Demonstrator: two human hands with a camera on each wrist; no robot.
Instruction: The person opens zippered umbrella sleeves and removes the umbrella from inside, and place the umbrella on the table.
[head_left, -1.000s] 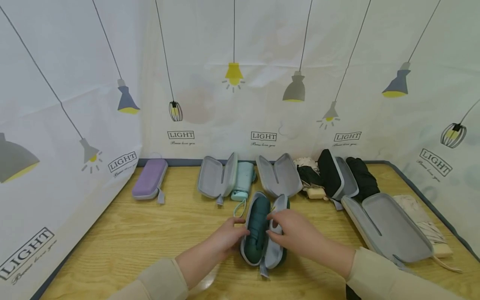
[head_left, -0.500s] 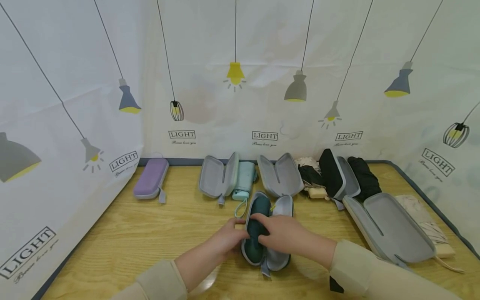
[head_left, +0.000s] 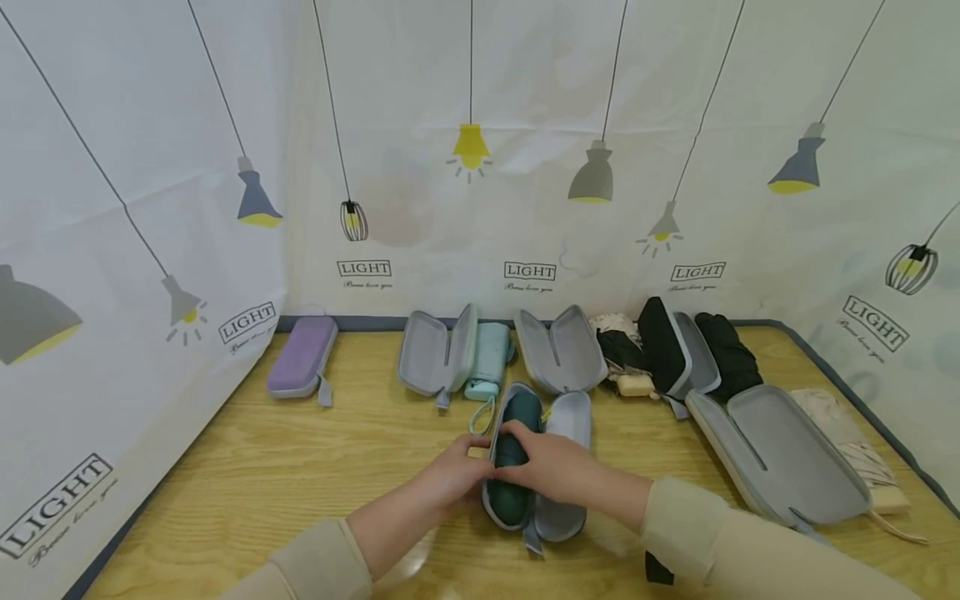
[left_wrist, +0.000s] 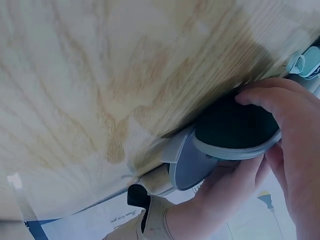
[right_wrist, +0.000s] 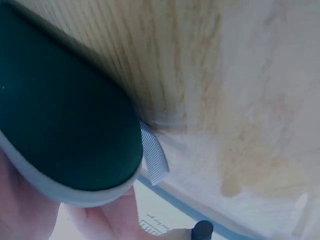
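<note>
A small dark green hard case with grey lining lies unfolded on the table in front of me. In its left half rests a rolled dark green compact umbrella. My left hand holds the left side of the case; in the left wrist view its fingers bend over the dark outer shell. With thumb and fingers, my right hand grips the umbrella from above, hiding its middle. The right wrist view shows the shell of the case's right half and a grey ribbon tab.
A closed purple case lies back left. Behind are open grey-lined cases, a mint umbrella, a black case and a black umbrella. Front right, a larger open case lies beside a beige umbrella.
My right hand has moved left from the case's right half onto the umbrella and closed round it. The right half now lies opened wider. The left hand has stayed put.
</note>
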